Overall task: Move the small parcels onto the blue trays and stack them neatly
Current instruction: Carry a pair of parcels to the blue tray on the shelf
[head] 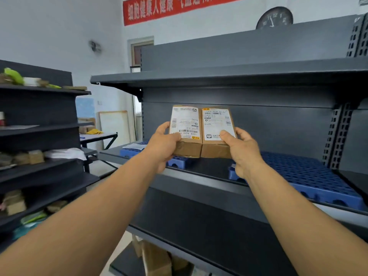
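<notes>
Two small brown cardboard parcels with white shipping labels are held side by side in front of the dark shelf unit. My left hand [164,145] grips the left parcel [186,128] and my right hand [242,150] grips the right parcel [216,126]. Their inner edges touch. They hang above the gap between two blue perforated trays: the left tray [137,151] and the right tray [310,176], both lying on the middle shelf. A white slip of paper [134,146] lies on the left tray.
An upper shelf board [219,76] overhangs the trays. A second dark rack [39,136] at the left carries several brown parcels and bags. More cardboard boxes [157,259] sit low under the shelf. A table [97,136] stands behind.
</notes>
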`<state>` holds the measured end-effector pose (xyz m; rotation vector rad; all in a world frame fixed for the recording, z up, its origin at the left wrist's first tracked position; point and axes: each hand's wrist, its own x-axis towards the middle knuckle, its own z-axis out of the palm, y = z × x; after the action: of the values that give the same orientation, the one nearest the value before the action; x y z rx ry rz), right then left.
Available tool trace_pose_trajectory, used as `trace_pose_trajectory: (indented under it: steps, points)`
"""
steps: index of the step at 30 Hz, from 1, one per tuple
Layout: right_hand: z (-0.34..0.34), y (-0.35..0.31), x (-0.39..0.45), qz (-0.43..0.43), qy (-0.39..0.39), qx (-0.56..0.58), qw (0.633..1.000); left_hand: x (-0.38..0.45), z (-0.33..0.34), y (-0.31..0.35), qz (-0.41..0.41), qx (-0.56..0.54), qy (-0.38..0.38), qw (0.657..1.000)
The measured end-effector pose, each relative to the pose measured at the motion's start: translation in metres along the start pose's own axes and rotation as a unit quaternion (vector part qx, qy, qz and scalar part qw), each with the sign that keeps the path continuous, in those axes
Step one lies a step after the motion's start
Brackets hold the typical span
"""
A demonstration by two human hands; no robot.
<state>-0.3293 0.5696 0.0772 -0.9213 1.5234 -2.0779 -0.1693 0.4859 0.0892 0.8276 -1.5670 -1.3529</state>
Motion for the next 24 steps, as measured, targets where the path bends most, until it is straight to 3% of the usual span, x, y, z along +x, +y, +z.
trace_pose_trajectory:
  steps: [11, 24]
  points:
    - [0.129, 0.033, 0.032, 0.009, -0.057, -0.055, 0.997, 0.061, -0.109, -0.015, -0.001, 0.013, 0.036, 0.999]
    - [0.218, 0.065, 0.153, 0.011, -0.045, -0.106, 0.993, 0.213, -0.149, -0.024, -0.039, 0.024, 0.014, 0.999]
